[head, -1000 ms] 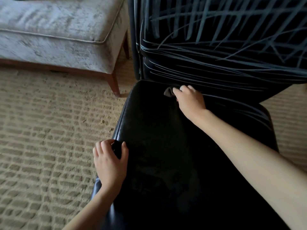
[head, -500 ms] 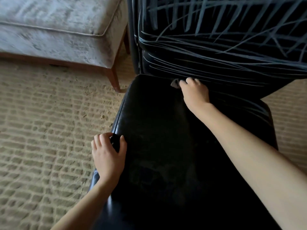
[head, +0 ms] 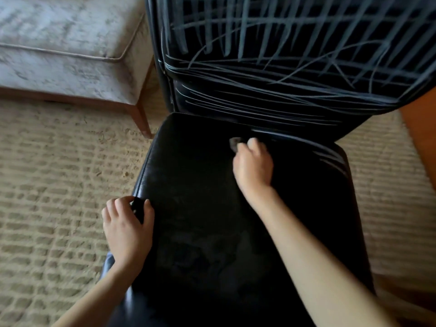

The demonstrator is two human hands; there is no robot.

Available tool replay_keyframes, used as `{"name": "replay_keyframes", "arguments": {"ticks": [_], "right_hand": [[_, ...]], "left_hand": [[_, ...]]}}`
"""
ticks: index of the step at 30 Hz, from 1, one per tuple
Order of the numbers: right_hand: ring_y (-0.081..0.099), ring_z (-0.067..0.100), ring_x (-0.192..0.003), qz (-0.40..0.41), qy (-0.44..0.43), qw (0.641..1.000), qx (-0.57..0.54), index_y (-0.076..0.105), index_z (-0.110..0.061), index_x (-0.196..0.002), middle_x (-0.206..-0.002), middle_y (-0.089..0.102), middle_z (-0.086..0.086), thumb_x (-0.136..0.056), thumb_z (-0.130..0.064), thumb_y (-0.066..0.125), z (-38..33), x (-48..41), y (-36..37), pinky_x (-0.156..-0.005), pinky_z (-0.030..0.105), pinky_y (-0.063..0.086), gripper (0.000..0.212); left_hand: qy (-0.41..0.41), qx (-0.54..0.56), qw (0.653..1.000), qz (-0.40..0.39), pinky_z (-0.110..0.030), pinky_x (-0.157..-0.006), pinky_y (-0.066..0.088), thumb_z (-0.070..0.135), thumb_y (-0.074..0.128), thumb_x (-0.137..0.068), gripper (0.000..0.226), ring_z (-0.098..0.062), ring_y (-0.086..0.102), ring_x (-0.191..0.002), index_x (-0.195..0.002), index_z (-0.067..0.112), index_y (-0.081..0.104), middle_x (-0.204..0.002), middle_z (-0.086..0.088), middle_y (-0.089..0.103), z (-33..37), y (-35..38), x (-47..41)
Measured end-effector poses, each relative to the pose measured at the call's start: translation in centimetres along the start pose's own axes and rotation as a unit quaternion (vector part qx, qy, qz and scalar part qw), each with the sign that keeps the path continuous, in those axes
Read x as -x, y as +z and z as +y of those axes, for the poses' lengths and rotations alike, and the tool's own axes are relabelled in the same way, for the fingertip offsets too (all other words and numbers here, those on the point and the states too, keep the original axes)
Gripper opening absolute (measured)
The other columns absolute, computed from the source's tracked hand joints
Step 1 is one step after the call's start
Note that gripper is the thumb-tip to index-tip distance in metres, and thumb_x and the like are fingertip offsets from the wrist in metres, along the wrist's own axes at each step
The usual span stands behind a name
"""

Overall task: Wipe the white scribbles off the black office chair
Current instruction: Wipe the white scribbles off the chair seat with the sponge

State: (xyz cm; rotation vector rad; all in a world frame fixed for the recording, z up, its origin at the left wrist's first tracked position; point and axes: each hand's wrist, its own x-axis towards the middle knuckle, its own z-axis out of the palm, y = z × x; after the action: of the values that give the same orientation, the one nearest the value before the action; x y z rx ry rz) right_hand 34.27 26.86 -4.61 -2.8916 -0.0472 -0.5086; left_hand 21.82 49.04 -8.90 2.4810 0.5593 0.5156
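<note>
At the rear of the seat (head: 188, 161) of a black office chair (head: 212, 244), a person's right hand (head: 253, 166) curled round a small grey cloth (head: 234, 143) and pressed it to the leather just below the backrest (head: 295, 109), seemingly to reach the strokes beside the crease. The left hand (head: 127, 227) gripped the seat's left edge, thumb on top and fingers over the side, likely to brace the chair against the rubbing. One chair, one cloth and two hands were at work. White scribbles (head: 236, 43) crossed the backrest in more strokes than could be counted, and a few ran over the seat's rear right corner; the near half looked free of them. One upholstered bench (head: 66, 55) stood to the left on a woven rug (head: 59, 173).
</note>
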Motion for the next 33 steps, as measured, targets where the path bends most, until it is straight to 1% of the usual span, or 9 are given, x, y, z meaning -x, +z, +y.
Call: {"name": "replay_keyframes", "arguments": {"ticks": [4,8,11,14,17,21,23,30,33], "right_hand": [[0.056,0.032,-0.067,-0.061,-0.156,0.986,-0.010,0.070,-0.012,-0.080,-0.075,0.059,0.007,-0.065,-0.007,0.073,0.2,1.3,-1.0,-0.054,0.032,0.042,0.016],[0.058,0.038,-0.079,-0.061,0.010,0.993,0.097,0.072,-0.014,-0.094,-0.086,0.062,0.012,-0.077,-0.012,0.059,13.2,-1.1,-3.8,-0.066,0.041,0.048,0.021],[0.054,0.040,-0.093,-0.107,0.129,0.977,0.134,0.067,-0.008,-0.108,-0.104,0.060,0.016,-0.087,-0.004,0.054,19.9,-0.3,-6.3,-0.076,0.042,0.043,0.026],[0.056,0.041,-0.081,-0.083,0.101,0.985,0.115,0.069,-0.004,-0.103,-0.095,0.061,0.017,-0.080,0.004,0.061,20.2,2.7,-7.2,-0.066,0.042,0.048,0.025],[0.057,0.037,-0.067,-0.032,0.004,0.995,0.094,0.072,-0.004,-0.098,-0.081,0.060,0.013,-0.067,0.010,0.072,20.3,7.2,-7.8,-0.055,0.037,0.049,0.034],[0.061,0.034,-0.078,-0.051,-0.101,0.991,0.073,0.072,-0.004,-0.103,-0.089,0.065,0.010,-0.066,0.013,0.071,21.2,9.7,-9.1,-0.058,0.037,0.053,0.041],[0.061,0.035,-0.080,-0.059,-0.118,0.989,0.071,0.071,-0.003,-0.104,-0.091,0.066,0.012,-0.071,0.011,0.064,22.1,7.5,-8.5,-0.057,0.038,0.053,0.036],[0.051,0.036,-0.102,-0.128,0.137,0.974,0.130,0.064,-0.008,-0.099,-0.106,0.059,0.012,-0.087,0.002,0.048,23.6,-3.6,-5.3,-0.069,0.034,0.036,0.022],[0.054,0.037,-0.096,-0.119,0.120,0.977,0.129,0.065,-0.009,-0.098,-0.102,0.059,0.012,-0.084,0.001,0.054,22.3,-2.7,-6.0,-0.067,0.034,0.040,0.021]], "left_hand": [[-0.012,-0.013,1.000,-0.011,-0.049,-0.086,0.036,0.014,0.066,-0.087,0.022,-0.041,0.044,-0.093,-0.097,-0.001,0.053,-0.095,-0.024,0.051,0.0,-0.2,-0.3],[0.012,-0.090,0.994,-0.060,-0.056,-0.083,0.038,0.029,0.053,-0.090,0.032,-0.046,0.046,-0.093,-0.100,-0.002,0.050,-0.099,-0.028,0.049,0.6,-0.8,-0.9],[0.008,-0.127,0.987,-0.102,-0.061,-0.091,0.031,0.019,0.060,-0.090,0.039,-0.046,0.041,-0.108,-0.123,0.005,0.047,-0.118,-0.027,0.045,2.0,-1.6,-1.3],[0.146,-0.093,0.977,-0.127,-0.051,-0.095,0.032,0.024,0.052,-0.084,0.050,-0.035,0.039,-0.116,-0.133,0.016,0.045,-0.132,-0.012,0.046,8.2,-0.3,0.0],[0.354,-0.054,0.912,-0.202,-0.041,-0.096,0.036,0.032,0.044,-0.075,0.056,-0.024,0.047,-0.119,-0.128,0.019,0.056,-0.133,-0.004,0.055,16.3,4.0,3.7],[0.455,-0.067,0.830,-0.315,-0.043,-0.104,0.039,0.031,0.041,-0.075,0.055,-0.024,0.054,-0.121,-0.128,0.025,0.058,-0.134,-0.003,0.056,20.5,7.2,9.8],[0.490,-0.089,0.806,-0.320,-0.045,-0.107,0.034,0.031,0.041,-0.081,0.051,-0.024,0.051,-0.124,-0.129,0.025,0.056,-0.137,-0.004,0.054,19.8,7.4,11.6],[0.490,-0.068,0.815,-0.302,-0.044,-0.108,0.030,0.030,0.042,-0.082,0.051,-0.022,0.047,-0.126,-0.131,0.025,0.055,-0.140,-0.001,0.051,19.1,7.7,11.7],[0.487,-0.058,0.818,-0.300,-0.045,-0.106,0.034,0.029,0.043,-0.082,0.050,-0.022,0.047,-0.126,-0.130,0.026,0.056,-0.140,-0.001,0.051,19.1,7.8,11.8]]}}
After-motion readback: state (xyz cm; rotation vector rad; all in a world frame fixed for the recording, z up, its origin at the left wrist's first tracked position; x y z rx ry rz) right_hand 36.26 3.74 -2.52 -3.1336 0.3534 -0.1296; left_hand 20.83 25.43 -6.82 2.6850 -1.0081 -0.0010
